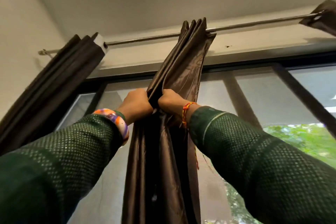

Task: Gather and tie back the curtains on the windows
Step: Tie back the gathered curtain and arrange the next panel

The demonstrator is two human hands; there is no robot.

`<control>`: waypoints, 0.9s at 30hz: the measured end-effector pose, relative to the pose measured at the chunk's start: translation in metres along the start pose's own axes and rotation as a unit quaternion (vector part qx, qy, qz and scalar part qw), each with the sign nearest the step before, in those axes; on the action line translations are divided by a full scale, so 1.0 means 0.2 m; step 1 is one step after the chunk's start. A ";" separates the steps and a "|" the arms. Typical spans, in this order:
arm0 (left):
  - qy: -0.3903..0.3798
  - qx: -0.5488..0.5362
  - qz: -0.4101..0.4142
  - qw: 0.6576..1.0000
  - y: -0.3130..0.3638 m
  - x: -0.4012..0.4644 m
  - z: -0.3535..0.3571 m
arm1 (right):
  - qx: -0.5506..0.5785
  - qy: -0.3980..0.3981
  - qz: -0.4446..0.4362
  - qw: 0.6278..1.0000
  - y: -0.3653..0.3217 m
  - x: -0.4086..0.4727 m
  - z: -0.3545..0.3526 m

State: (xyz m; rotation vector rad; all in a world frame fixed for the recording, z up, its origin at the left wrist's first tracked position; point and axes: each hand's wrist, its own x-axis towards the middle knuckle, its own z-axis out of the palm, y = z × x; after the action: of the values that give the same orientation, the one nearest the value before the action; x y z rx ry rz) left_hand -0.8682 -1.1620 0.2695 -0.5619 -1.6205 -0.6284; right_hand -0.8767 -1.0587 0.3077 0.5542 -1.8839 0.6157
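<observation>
At twelve o'clock above you, the middle curtain [183, 71] hangs bunched into tight folds from the metal rod [145, 38], shiny brown cloth falling straight down between your arms. Your left hand [137, 104] grips the gathered folds from the nine o'clock side, fingers curled round the cloth; your right hand [171, 101] grips the same bunch from the three o'clock side — the two fists nearly touching, knuckles facing each other. A striped bangle [116, 120] sits on your left wrist and a red-and-yellow thread [186, 112] on your right, both over dark green dotted sleeves [254, 160]. Toward ten o'clock a second curtain [60, 82] hangs gathered at the rod's wall end, well apart from the one you hold. At two o'clock a third curtain [323, 16] shows only its top corner on the rod. Behind the cloth is the dark-framed window [254, 96] — green leaves [300, 138] show through it at four o'clock.
</observation>
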 end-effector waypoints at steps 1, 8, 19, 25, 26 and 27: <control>0.008 0.017 -0.004 1.000 -0.05 -0.01 -0.03 | 0.010 -0.005 -0.004 1.000 -0.03 0.01 0.06; 0.031 0.092 -0.052 0.994 -0.29 -0.02 -0.16 | 0.050 -0.022 -0.026 0.998 -0.21 0.06 0.32; -0.001 0.131 -0.029 0.991 -0.23 -0.08 0.10 | -0.013 -0.010 -0.023 1.000 -0.01 0.00 0.33; -0.016 0.123 -0.009 0.992 -0.09 -0.14 0.27 | -0.042 -0.009 0.000 0.999 0.17 -0.11 0.22; -0.020 0.121 -0.010 0.992 -0.06 -0.15 0.29 | -0.048 -0.008 0.003 0.999 0.20 -0.12 0.19; -0.026 0.121 -0.012 0.992 -0.04 -0.15 0.31 | -0.057 -0.007 0.008 0.998 0.21 -0.14 0.17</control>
State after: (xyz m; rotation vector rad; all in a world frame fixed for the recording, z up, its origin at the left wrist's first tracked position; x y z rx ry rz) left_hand -0.9150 -1.1259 0.2324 -0.3837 -1.7251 -0.4288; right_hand -0.9170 -1.0453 0.2623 0.4717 -1.9253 0.5125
